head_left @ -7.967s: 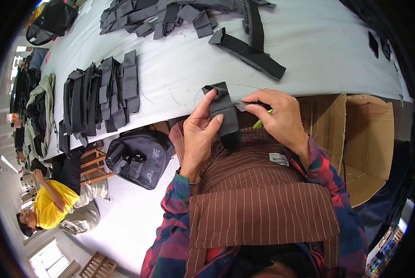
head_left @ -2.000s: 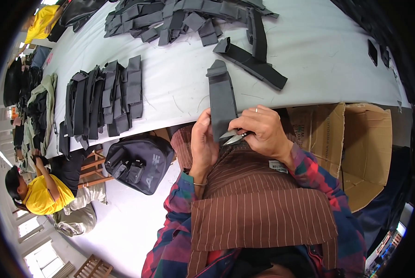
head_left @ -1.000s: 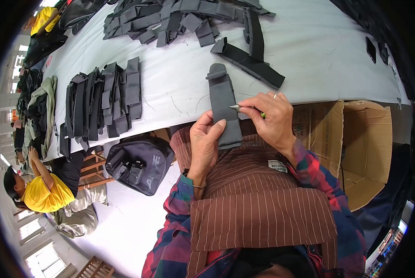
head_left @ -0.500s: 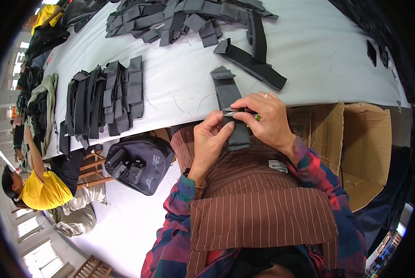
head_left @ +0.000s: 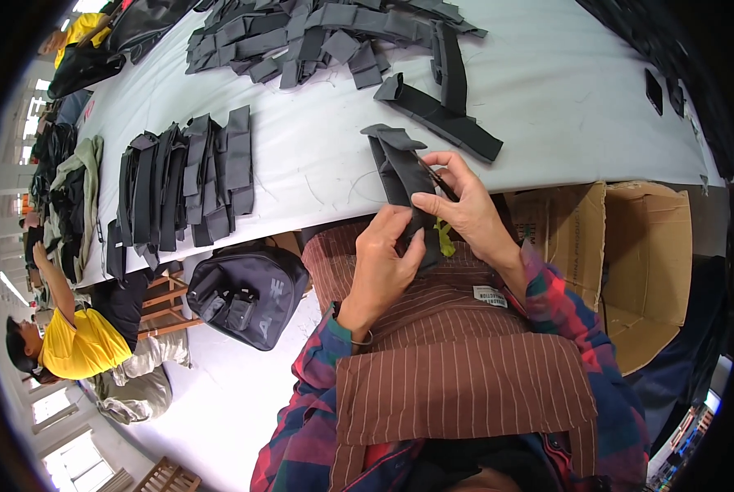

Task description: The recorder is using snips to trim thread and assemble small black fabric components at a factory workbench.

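Note:
A dark grey fabric strip with a folded far end is held at the table's front edge, over the brown striped apron. My left hand is closed on its near part, thumb and fingers pinching the cloth. My right hand is closed around a slim dark tool, apparently thread snips, with a yellow-green piece hanging below the palm. Its thumb rests against the strip's right side. The blades are mostly hidden by the fingers.
Beyond my hands lie two loose strips and a large heap of grey strips. A row of stacked strips sits left on the white table. An open cardboard box stands right, a black bag left below; a person in yellow works far left.
The strip has turned and bunched up between my hands. My right hand has tilted, with the tool's light tip no longer showing and the yellow-green piece now hanging lower. My left hand has shifted slightly nearer me.

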The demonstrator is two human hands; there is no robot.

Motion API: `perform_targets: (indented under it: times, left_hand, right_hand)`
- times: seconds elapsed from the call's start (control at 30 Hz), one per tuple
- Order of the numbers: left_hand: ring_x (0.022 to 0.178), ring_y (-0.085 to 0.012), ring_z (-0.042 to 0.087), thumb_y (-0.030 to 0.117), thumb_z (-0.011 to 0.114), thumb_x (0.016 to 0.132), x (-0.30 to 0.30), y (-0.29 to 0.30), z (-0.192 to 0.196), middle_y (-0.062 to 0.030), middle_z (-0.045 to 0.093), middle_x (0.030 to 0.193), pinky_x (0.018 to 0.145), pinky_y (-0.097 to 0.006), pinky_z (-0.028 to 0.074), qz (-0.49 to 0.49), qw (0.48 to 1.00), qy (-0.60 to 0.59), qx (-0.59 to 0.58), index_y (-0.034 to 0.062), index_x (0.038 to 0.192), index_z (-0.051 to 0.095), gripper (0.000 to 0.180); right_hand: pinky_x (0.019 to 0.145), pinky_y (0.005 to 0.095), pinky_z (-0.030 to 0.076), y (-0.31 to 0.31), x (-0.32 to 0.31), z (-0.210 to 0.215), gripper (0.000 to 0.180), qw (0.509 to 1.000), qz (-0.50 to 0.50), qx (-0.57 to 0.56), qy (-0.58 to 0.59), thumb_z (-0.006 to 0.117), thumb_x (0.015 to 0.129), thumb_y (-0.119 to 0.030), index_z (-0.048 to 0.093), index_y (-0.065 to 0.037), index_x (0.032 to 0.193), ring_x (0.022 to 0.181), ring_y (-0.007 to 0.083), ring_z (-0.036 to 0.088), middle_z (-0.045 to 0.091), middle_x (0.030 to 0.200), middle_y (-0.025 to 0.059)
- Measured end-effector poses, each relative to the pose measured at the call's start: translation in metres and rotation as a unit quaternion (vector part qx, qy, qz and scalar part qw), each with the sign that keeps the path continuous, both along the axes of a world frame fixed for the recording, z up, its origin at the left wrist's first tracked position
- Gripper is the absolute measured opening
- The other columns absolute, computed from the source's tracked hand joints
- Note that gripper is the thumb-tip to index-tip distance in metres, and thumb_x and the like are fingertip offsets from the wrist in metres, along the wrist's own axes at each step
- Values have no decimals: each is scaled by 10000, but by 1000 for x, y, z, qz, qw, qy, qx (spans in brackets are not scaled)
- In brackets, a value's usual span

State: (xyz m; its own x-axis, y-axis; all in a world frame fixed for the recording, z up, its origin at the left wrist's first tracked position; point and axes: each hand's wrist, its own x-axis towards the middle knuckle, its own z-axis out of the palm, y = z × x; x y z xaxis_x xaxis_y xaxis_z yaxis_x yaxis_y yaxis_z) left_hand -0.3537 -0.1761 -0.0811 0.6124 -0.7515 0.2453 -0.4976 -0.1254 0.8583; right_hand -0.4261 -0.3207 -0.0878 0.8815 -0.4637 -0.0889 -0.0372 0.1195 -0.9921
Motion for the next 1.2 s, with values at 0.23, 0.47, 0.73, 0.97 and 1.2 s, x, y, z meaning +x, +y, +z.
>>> perform_targets:
  times: [0.23, 0.47, 0.73, 0.97, 1.2]
  left_hand:
    - [871, -94, 550, -39, 621, 840, 3, 4, -11, -43, 592, 980, 740, -213, 442, -30, 972, 229, -52, -49, 1058, 617, 218]
    - [882, -74, 524, -29, 622, 866, 3, 7, -7, -27, 572, 1043, 745, -196, 422, -52, 950, 297, -83, -44, 1090, 622, 224]
    - [847, -65, 520, -25, 627, 861, 2, 8, -3, -26, 574, 1014, 693, -187, 405, -46, 943, 309, -112, -38, 1073, 625, 212]
    - [726, -216, 564, -23, 660, 781, 7, -2, -4, -99, 583, 971, 667, -298, 477, -60, 996, -68, 16, -34, 1069, 588, 297]
    - [916, -164, 556, 11, 673, 808, 12, -8, -3, -121, 490, 1217, 745, -268, 484, 42, 992, 106, -56, 22, 1233, 503, 457]
  right_hand:
    - [786, 194, 409, -6, -2, 4, 351, 986, -80, 142, -32, 638, 890, -77, 502, -38, 1211, 837, 42, 526, 603, 907, -7]
    - [632, 193, 337, -22, 10, 5, 195, 990, -107, 87, -15, 613, 925, -185, 634, -15, 1017, 687, 37, 438, 500, 738, -50]
    - [549, 204, 345, -35, 5, -13, 186, 993, -115, -33, 12, 612, 912, -174, 624, -2, 840, 631, 25, 439, 520, 671, -39]
    - [843, 228, 432, 2, -10, 7, 436, 995, 4, 100, 7, 646, 906, -148, 448, -29, 1276, 940, 77, 535, 589, 1024, 32]
    - [771, 212, 450, 2, -7, 3, 467, 991, -49, 123, -14, 690, 857, -132, 451, -29, 1245, 884, 76, 539, 588, 993, 41]
